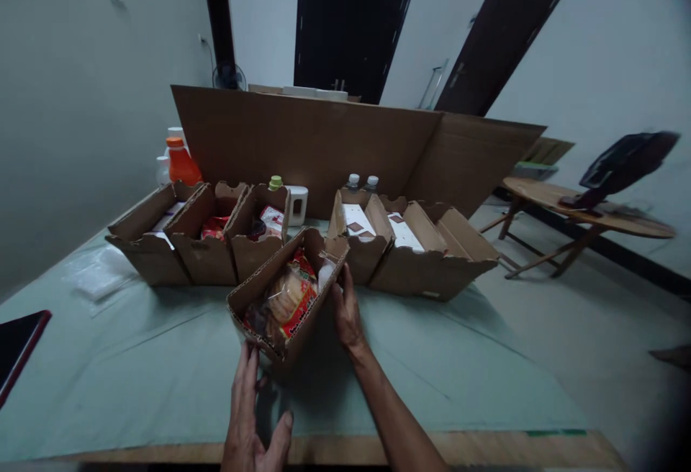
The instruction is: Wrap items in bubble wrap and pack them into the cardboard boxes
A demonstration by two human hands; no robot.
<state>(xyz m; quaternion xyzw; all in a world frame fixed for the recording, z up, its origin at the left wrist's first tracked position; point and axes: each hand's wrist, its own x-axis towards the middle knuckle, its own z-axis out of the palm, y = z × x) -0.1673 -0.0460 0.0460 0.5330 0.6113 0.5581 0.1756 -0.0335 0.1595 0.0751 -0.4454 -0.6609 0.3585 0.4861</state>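
A narrow open cardboard box (pixel 302 339) stands askew in front of the row, with a red and clear food packet (pixel 288 296) inside. A small white item (pixel 325 272) lies in its far right end. My right hand (pixel 348 314) grips that end from the right side, its fingers partly hidden by the cardboard. Near the box's front left corner, my left hand (pixel 253 414) has its fingers stretched out and thumb apart; the fingertips appear to touch the cardboard.
Behind are similar cardboard boxes, a left group (pixel 213 260) and a right group (pixel 410 274), holding packets and white cartons. A tall cardboard screen (pixel 313 137) backs them. An orange bottle (pixel 182 162), a plastic bag (pixel 100 274) and a dark tablet-like object (pixel 21 350) are at left.
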